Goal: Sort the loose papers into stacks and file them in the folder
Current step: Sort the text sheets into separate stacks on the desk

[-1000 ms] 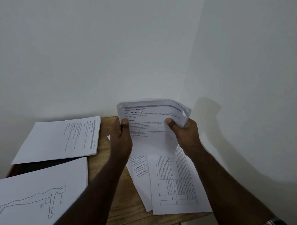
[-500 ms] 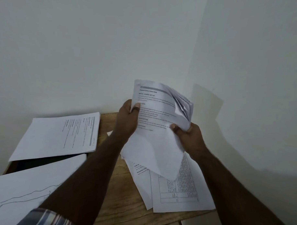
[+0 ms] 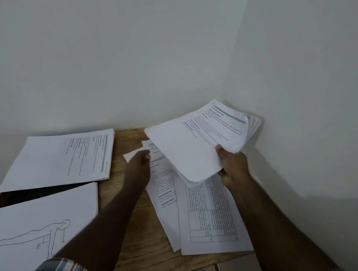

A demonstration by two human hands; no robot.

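Note:
My right hand [image 3: 233, 166] grips a bundle of printed sheets [image 3: 194, 147] by its near edge and holds it tilted above the table's right side, its far corners fanned near the wall. My left hand [image 3: 137, 169] is blurred and reaches with its fingers onto the loose sheets [image 3: 163, 188] lying under the bundle. A sheet with a table of text [image 3: 213, 215] lies on top of that loose pile. A dark folder [image 3: 34, 194] shows as a strip at the left between two paper stacks.
A stack of text pages [image 3: 57, 160] lies at the back left, partly over the folder. A stack topped by a line drawing of a figure [image 3: 35, 221] lies at the near left. The wooden table [image 3: 137, 248] sits in a corner between two white walls.
My left hand has let go of the bundle and dropped to the loose sheets on the table. My right hand has swung the bundle to the right and laid it flatter.

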